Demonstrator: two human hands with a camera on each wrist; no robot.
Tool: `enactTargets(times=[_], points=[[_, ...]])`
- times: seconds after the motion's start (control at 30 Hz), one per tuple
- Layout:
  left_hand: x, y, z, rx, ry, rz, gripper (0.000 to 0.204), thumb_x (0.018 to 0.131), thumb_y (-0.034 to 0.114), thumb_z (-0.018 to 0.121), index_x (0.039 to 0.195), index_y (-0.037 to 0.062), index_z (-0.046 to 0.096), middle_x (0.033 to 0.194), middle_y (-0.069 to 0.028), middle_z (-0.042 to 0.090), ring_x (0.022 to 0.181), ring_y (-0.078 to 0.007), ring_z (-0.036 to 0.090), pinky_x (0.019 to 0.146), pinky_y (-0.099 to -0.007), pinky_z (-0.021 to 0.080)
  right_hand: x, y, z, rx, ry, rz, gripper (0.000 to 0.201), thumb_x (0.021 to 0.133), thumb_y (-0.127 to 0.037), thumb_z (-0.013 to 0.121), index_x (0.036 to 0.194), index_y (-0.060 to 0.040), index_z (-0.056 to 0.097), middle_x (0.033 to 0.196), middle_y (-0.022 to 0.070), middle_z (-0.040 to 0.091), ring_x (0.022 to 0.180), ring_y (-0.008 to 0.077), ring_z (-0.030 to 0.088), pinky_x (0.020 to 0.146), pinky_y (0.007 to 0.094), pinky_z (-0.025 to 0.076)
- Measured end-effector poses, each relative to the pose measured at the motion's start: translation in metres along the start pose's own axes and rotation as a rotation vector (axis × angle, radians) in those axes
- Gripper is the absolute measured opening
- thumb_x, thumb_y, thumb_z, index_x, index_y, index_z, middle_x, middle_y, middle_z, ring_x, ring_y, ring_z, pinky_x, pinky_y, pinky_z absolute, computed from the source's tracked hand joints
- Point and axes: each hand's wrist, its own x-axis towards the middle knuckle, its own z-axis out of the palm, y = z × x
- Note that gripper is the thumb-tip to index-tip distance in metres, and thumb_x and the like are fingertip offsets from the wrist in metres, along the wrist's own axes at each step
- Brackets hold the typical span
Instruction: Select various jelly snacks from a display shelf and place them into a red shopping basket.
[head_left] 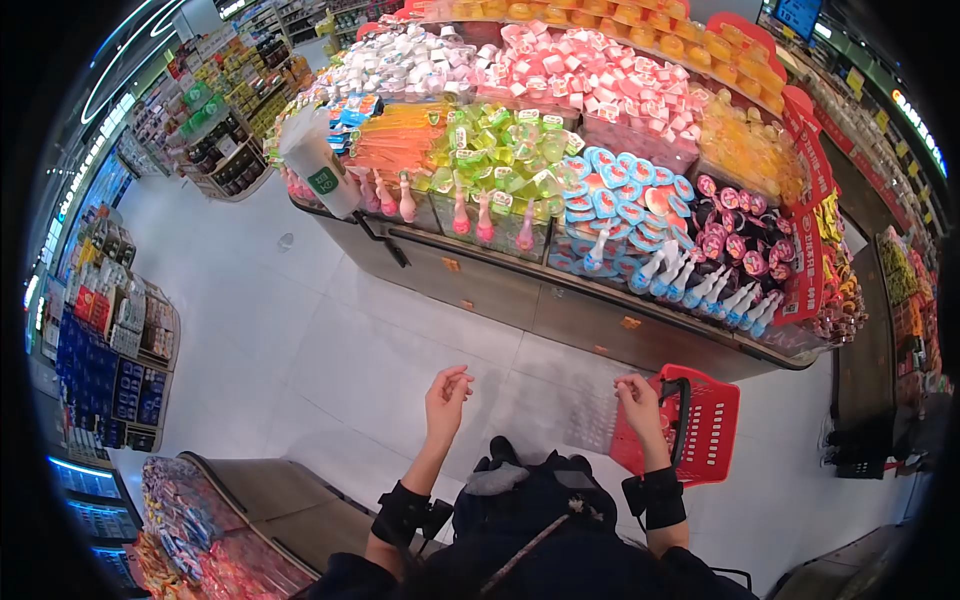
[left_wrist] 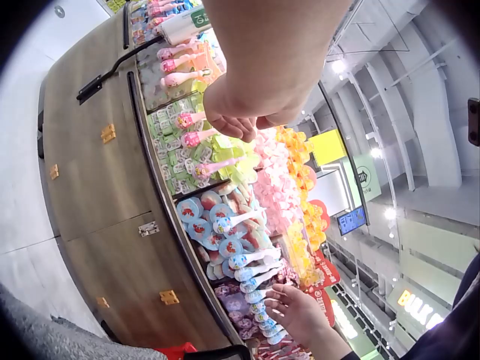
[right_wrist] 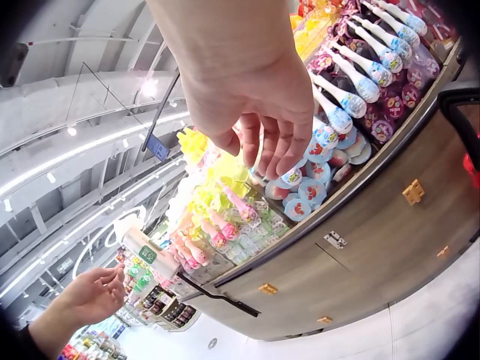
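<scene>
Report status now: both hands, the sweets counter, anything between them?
Left hand and right hand empty, fingers loosely curled, raised before the sweets counter. Red basket beside right hand. Nothing between hands and counter.

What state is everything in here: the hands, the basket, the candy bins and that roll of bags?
left hand: raised, fingers loosely curled, holding nothing
right hand: raised, fingers relaxed, holding nothing
basket: on the floor beside the right hand, handle up
candy bins: heaped full
bag roll: upright on its holder at the counter's left end
</scene>
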Motion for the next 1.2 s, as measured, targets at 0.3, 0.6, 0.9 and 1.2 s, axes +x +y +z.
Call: enactTargets(times=[0.3,0.6,0.9,1.2], points=[[-0.051,0.0,0.101,0.01,-0.061,-0.014,0.02,0.084,0.008,0.048,0.102,0.0023,0.052,0.084,-0.0037,0.058,0.067,-0.0078,0.051,0.06,-0.02,0.04,-0.037,0.051,-0.109,-0.059,0.041,0.002,0.01,0.084,-0.008,0.049,0.089,-0.0024,0.054,0.074,0.0006,0.054,0.066,0.0065,0.049,0.059,0.0199,0.04],[-0.125,-0.032,0.224,0.011,-0.118,-0.104,0.02,0.084,0.01,0.048,0.103,0.0023,0.052,0.085,-0.0042,0.058,0.067,-0.0082,0.051,0.061,-0.0204,0.04,-0.073,0.085,-0.233,0.004,0.192,0.039,0.01,0.084,-0.009,0.049,0.088,-0.0009,0.054,0.077,0.0043,0.059,0.069,0.0088,0.053,0.064,0.0225,0.042],[-0.183,-0.044,0.286,0.045,-0.117,-0.187,0.019,0.084,0.01,0.048,0.102,0.003,0.052,0.085,-0.0038,0.059,0.068,-0.0077,0.052,0.06,-0.0193,0.04,-0.109,0.197,-0.295,-0.094,0.163,0.239,0.012,0.081,-0.01,0.051,0.085,0.0007,0.054,0.071,0.0078,0.058,0.065,0.0128,0.056,0.058,0.0257,0.044],[-0.229,-0.071,0.287,0.093,-0.15,-0.244,0.019,0.085,0.011,0.047,0.1,0.0032,0.054,0.084,-0.0036,0.058,0.068,-0.0077,0.05,0.062,-0.0203,0.04,-0.133,0.296,-0.304,-0.208,0.193,0.239,0.013,0.08,-0.009,0.05,0.084,0.0029,0.055,0.07,0.0096,0.061,0.065,0.0146,0.06,0.058,0.0261,0.046]])
